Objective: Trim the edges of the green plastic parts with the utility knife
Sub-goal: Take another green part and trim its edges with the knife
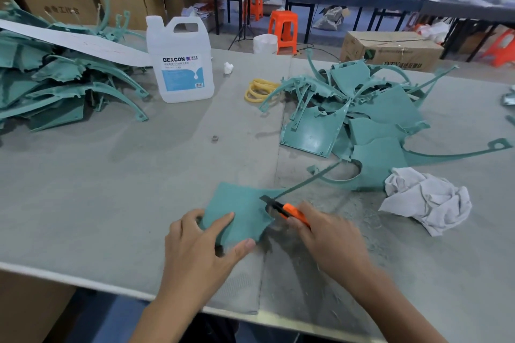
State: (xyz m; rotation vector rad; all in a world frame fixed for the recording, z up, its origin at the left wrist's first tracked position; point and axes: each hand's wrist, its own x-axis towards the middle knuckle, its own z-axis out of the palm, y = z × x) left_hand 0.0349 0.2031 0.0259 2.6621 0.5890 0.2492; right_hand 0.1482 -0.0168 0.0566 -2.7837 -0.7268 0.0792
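You are trimming the part (pixel 239 211) near the table's (pixel 111 203) front edge, left hand (pixel 200 248) pinching its panel, right hand (pixel 328 242) gripping the knife (pixel 289 210), blade touching the rim; next, I judge, you are needing a steady, shallow pull.

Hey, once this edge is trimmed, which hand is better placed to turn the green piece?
Probably the left hand: its fingers and thumb hold the green piece, while the right hand is busy gripping the utility knife.
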